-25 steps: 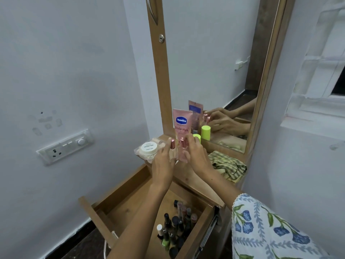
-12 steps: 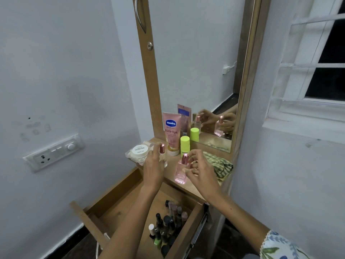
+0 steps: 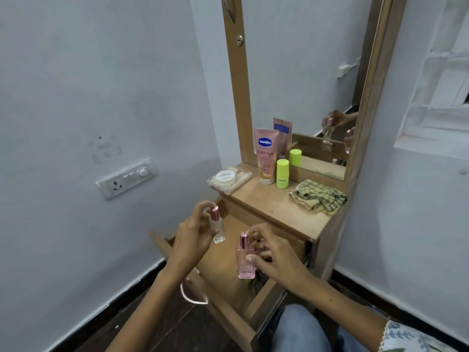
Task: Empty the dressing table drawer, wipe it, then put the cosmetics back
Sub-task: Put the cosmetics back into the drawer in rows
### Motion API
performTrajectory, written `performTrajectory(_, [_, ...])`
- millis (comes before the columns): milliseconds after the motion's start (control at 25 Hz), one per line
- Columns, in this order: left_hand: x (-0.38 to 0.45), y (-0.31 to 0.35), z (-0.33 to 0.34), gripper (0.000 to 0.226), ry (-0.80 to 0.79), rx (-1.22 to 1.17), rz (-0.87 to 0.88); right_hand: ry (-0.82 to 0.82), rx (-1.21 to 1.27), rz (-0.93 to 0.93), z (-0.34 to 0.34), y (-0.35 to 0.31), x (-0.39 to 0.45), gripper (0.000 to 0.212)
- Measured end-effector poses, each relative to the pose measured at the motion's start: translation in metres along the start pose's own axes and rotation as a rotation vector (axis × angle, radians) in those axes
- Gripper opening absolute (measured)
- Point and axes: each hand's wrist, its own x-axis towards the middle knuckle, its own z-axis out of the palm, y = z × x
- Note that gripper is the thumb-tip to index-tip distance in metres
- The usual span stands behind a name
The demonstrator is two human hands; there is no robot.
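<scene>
Two bare forearms reach out over the open wooden drawer (image 3: 223, 298). Nearest, the right hand (image 3: 276, 255) pinches a square pink glass perfume bottle (image 3: 245, 262) below its metallic rose cap. Beyond it, the left hand (image 3: 193, 232) holds a smaller clear bottle (image 3: 217, 226), fingertips curled round its cap. Farther back, a Vaseline tube (image 3: 265, 156) stands on the dressing table top (image 3: 279, 207).

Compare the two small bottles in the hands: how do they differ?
The bottle in the left hand looks clear and slimmer; the bottle in the right hand is pink and larger. The clear one is held higher and further left than the pink one. Both have rose-coloured caps and are over the open drawer.
</scene>
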Motion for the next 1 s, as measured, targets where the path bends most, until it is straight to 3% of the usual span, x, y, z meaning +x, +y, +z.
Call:
performTrajectory(720, [-0.039, -0.016, 0.007, 0.061, -0.337, 0.018, -0.019, -0.609, -0.242, -0.081, 0.018, 0.023, -0.005, 0.033])
performTrajectory(880, [-0.041, -0.019, 0.011, 0.062, -0.405, 0.035, -0.021, -0.658, -0.21, -0.106, 0.013, 0.019, 0.003, 0.027])
performTrajectory(1000, [-0.037, -0.026, 0.013, 0.044, -0.472, 0.051, 0.018, -0.609, -0.168, -0.097, 0.008, 0.015, 0.007, 0.025])
